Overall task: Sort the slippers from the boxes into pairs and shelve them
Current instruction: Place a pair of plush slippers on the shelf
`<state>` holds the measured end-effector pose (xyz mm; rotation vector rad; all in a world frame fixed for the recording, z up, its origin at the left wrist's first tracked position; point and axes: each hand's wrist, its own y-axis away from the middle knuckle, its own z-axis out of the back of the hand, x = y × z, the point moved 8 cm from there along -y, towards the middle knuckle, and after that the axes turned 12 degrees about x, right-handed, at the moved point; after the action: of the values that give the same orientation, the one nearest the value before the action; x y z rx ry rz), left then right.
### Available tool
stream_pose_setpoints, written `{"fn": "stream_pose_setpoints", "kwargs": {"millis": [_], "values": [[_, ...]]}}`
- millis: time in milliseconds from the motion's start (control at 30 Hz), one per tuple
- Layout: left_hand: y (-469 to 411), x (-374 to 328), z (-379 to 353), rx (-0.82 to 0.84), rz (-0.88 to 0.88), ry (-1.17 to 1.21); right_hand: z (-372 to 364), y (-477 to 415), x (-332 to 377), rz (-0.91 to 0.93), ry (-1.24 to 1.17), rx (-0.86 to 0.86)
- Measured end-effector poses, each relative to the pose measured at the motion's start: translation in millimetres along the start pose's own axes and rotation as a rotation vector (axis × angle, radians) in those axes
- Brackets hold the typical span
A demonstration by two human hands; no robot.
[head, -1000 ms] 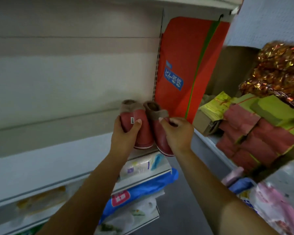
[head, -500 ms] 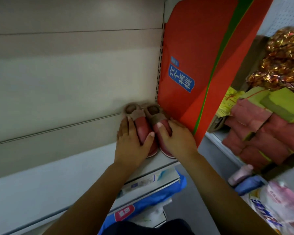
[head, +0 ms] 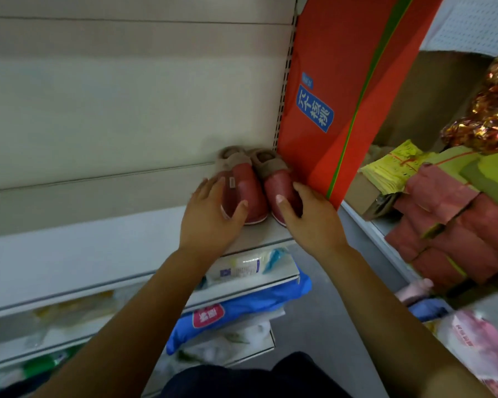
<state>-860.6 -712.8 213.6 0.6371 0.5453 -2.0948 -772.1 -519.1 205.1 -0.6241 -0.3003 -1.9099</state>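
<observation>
A second earlier the slippers [head: 246, 193] had been carried in the air. Now the left hand [head: 210, 216] and right hand [head: 309, 218] had them down on the shelf [head: 256, 238], so this pair looked shelved. Both hands were spread and loose, thumbs on the toes and fingers along the outer sides, touching rather than clamping. The slippers stood side by side between the hands, heels beyond the fingertips, with a red panel [head: 342, 96] just right of the right hand.
</observation>
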Motion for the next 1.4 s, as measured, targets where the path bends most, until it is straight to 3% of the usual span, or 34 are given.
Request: {"fn": "stream_pose_setpoints", "kwargs": {"millis": [133,333,600,767,1000,1400], "values": [[67,-8,11,-0.042,-0.044,-0.106,1,51,4,0.105,0.073,0.037],[190,-10,-15,-0.001,0.032,-0.227,-25,144,-2,0.213,0.089,0.166],[365,31,-45,0.122,0.338,-0.310,-104,266,-5,0.268,0.125,0.520],[469,69,-10,0.077,0.638,-0.311,-151,330,50,0.404,0.140,0.752],[577,119,46,-0.081,0.810,-0.288,-219,385,146,0.580,0.173,0.880],[699,262,129,0.041,0.892,-0.268,-365,455,261,0.439,0.111,0.990]]}}
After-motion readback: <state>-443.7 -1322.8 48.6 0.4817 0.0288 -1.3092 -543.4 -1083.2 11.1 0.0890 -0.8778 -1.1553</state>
